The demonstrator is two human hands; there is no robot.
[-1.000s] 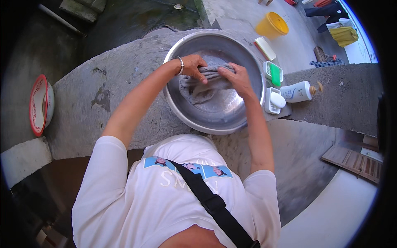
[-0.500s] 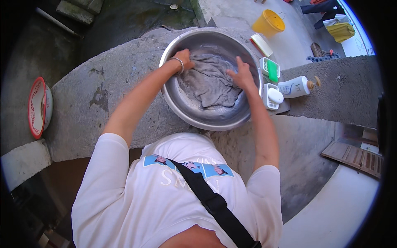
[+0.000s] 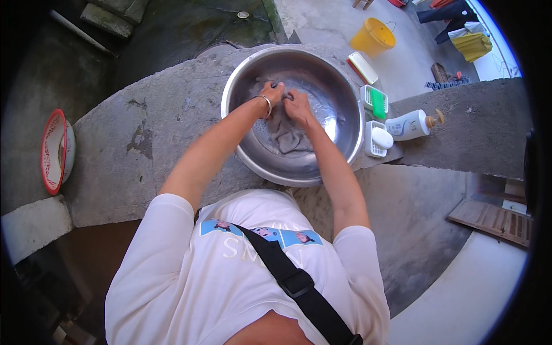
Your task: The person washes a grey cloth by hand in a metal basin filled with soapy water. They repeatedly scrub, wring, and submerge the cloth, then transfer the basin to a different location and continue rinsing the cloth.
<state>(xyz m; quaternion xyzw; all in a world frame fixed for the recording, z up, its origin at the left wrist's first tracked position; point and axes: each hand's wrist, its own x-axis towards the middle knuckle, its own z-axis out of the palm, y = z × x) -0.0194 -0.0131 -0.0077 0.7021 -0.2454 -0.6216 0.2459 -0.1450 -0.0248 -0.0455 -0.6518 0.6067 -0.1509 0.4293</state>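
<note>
A wet grey cloth [image 3: 287,137] lies bunched inside a wide metal basin [image 3: 253,150], its lower end resting on the basin's bottom. My left hand [image 3: 271,94], with a bracelet at the wrist, is closed on the upper part of the cloth. Close beside it, my right hand [image 3: 298,107] grips the same cloth with curled fingers. Part of the cloth is hidden beneath both hands.
The basin stands on a rough concrete ledge [image 3: 172,126]. To its right are a scrub brush [image 3: 362,67], a green soap [image 3: 378,103], a white soap [image 3: 382,137] and a pump bottle [image 3: 408,125]. A red-rimmed enamel basin [image 3: 53,152] leans at far left; a yellow bucket [image 3: 372,38] stands beyond.
My right hand has moved left and closed on the cloth. My left hand has shifted right. The cloth, spread out before, is now gathered into a narrow bunch.
</note>
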